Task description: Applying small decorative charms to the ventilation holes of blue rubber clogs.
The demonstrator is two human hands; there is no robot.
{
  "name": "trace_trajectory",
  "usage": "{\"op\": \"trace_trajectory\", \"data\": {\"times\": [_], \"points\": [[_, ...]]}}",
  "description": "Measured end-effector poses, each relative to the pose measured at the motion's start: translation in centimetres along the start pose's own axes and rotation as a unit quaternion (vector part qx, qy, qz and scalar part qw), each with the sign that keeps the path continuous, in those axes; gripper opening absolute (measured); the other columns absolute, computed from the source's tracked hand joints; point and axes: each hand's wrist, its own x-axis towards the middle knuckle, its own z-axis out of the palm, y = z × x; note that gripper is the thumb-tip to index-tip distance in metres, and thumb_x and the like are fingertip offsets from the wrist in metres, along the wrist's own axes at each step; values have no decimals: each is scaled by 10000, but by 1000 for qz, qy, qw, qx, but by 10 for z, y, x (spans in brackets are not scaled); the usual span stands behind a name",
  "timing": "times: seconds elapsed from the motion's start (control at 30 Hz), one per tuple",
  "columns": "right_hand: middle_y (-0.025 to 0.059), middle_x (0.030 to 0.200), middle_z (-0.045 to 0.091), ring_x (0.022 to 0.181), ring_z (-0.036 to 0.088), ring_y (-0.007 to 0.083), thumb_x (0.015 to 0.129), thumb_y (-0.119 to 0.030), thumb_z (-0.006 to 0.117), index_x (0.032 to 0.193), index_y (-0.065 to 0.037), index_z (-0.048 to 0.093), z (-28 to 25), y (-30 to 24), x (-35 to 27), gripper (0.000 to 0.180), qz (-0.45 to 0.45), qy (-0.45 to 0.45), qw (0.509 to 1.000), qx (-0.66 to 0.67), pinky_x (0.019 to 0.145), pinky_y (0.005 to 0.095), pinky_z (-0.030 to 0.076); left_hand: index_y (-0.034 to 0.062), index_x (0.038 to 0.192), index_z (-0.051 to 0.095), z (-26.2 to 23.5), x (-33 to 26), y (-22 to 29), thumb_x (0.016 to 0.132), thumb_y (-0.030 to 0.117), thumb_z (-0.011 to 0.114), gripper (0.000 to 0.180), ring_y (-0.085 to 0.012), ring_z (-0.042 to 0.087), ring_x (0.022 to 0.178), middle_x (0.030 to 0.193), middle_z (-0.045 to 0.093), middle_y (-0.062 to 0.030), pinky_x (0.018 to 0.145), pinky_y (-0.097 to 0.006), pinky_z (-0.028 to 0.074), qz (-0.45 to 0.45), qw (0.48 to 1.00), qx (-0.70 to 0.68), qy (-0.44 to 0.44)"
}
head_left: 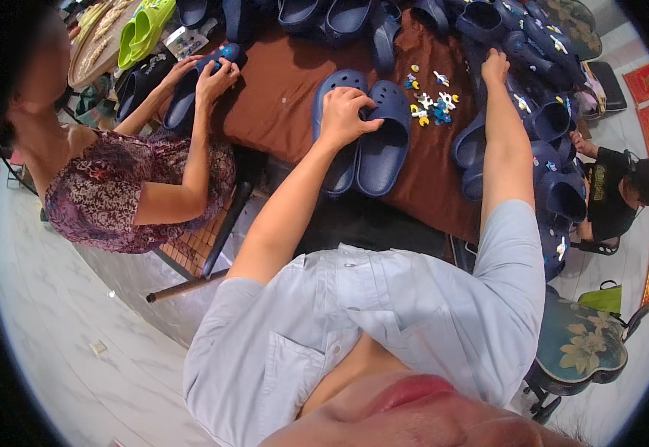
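In front of me a pair of plain navy clogs, the left clog (332,175) and the right clog (385,149), lies side by side with toes pointing away. My left hand (345,118) curls over the upper of the left clog, its thumb reaching toward the right one. At the right, my arm stretches out to a heap of navy clogs (517,52). My right hand (495,67) is closed at that heap's near edge, on a navy clog partly hidden by the hand. Small white, yellow and blue shoe charms (435,108) lie loose between my hands.
A brown cloth (280,97) covers the table. More navy clogs (348,18) line its far side. On the left a seated person (146,179) handles a navy clog (183,93); lime-green clogs (144,33) lie beyond. Another person (615,190) sits right, near a padded chair (581,339).
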Motion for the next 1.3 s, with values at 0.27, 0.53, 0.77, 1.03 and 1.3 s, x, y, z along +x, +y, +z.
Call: {"op": "trace_trajectory", "data": {"times": [0.27,0.53,0.77,1.03,1.3], "points": [[243,989,657,975,633,419,730,-80,674,935,-24,643,-5,-11,-12,214,-200,-141,969,3,854,504,505,154,865,740,-1,3,1,609,349,829,334,-250,562,1078,1007,675,-24,962,-421,379,2,1000,3,-10],[169,1049,702,984,668,334,731,-88,681,982,-30,698,-26,-119,-85,258,-344,-496,795,-52,831,433,527,144,888,735,-12,-3,-6,621,329,820,335,-255,565,1082,1025,676,-31,963,-417,376,-2,1000,11,-7],[82,993,715,1201,529,290,829,-225,543,845,-107,776,18,-83,-43,261,-451,-85,832,-313,1181,500,188,140,871,726,-15,-5,3,608,327,831,339,-259,569,1057,1008,668,-44,937,-416,387,-8,1000,4,-17],[43,1314,620,1429,325,266,982,-230,393,1218,-153,675,18,-93,-32,376,-372,-160,749,-524,1189,541,-119,130,870,733,-16,-11,5,591,310,839,349,-247,579,1042,999,666,-32,939,-416,393,-8,1000,2,-4],[89,1470,470,1432,323,285,1004,-244,339,1379,-21,502,30,-80,-11,466,-367,-273,699,-549,1196,551,-49,129,874,731,-17,-5,9,590,307,835,351,-240,578,1056,991,660,-23,955,-420,385,-12,1000,-4,-16]]}}
